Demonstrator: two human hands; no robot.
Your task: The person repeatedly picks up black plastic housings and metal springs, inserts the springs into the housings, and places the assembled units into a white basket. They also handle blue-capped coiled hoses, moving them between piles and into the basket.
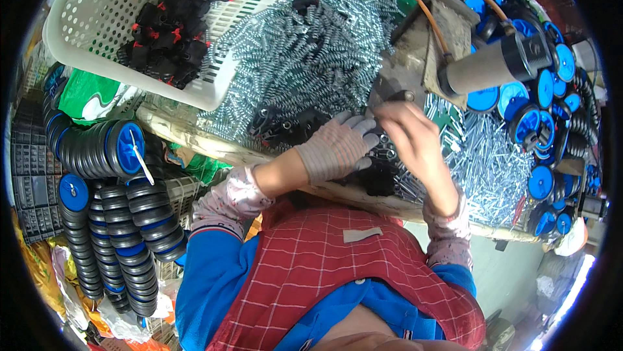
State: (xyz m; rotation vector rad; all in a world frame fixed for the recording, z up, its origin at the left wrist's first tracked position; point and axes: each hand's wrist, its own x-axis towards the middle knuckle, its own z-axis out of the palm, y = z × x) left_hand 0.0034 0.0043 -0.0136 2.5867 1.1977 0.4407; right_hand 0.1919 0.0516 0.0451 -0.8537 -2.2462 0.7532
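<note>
My left hand, in a striped grey glove, is at the near edge of the bench, its fingers curled together; what they hold is hidden. Close beside it my right hand, bare, has its fingers bent and pinched near the metal base of a press, and what is in them cannot be made out. Left of the gloved hand lie black plastic parts with metal rings. Behind both hands rises a big heap of silvery springs. A pile of long metal pins spreads to the right.
A white perforated basket of black parts with red tips stands back left. The press with a grey cylinder and orange hoses stands back right. Black wheels with blue hubs crowd the right; stacked wheels hang left.
</note>
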